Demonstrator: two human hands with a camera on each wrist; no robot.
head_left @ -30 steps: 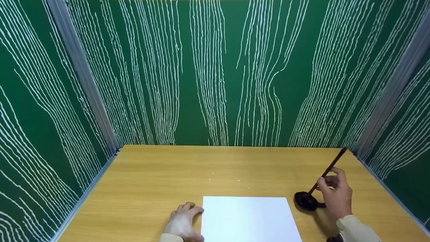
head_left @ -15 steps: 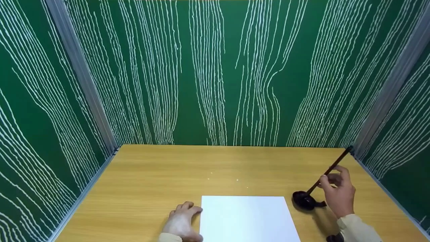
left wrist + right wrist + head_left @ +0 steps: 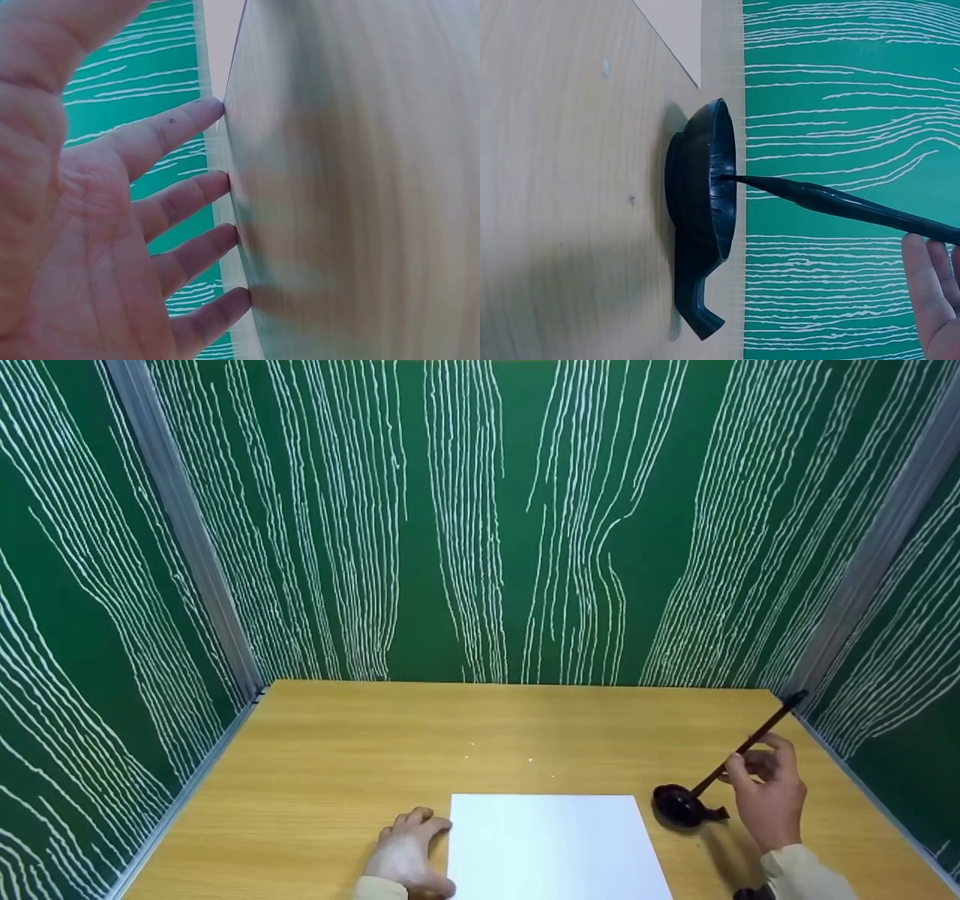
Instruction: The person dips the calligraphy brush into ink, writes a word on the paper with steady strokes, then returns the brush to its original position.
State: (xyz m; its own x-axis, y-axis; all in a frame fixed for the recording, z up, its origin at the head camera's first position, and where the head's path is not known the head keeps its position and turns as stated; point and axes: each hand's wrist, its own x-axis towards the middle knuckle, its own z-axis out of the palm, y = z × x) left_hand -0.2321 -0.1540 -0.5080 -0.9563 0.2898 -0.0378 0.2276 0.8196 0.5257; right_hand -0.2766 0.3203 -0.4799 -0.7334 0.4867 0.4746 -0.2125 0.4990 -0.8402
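My right hand [image 3: 772, 799] pinches a dark brush [image 3: 761, 731] by its handle, which leans up to the right. The brush's tapered tip [image 3: 754, 181] reaches into a small black ink dish [image 3: 677, 808] with a short curved handle, seen side-on in the right wrist view. A sheet of white paper [image 3: 555, 840] lies left of the dish, its lower part cut off by the frame. Beside the paper's left edge, my left hand [image 3: 405, 847] rests with spread fingers, their fingertips [image 3: 238, 298] touching the tabletop in the left wrist view.
The wooden table [image 3: 337, 750] has several tiny white specks behind the paper. Green walls [image 3: 517, 525] with wavy white lines enclose it at the back and both sides, with grey posts [image 3: 187, 525] at the corners. A dark object [image 3: 752, 893] shows by the right sleeve.
My right hand has shifted to the right, and the brush leans further right, its lower end still at the dish. My left hand and the paper stay put.
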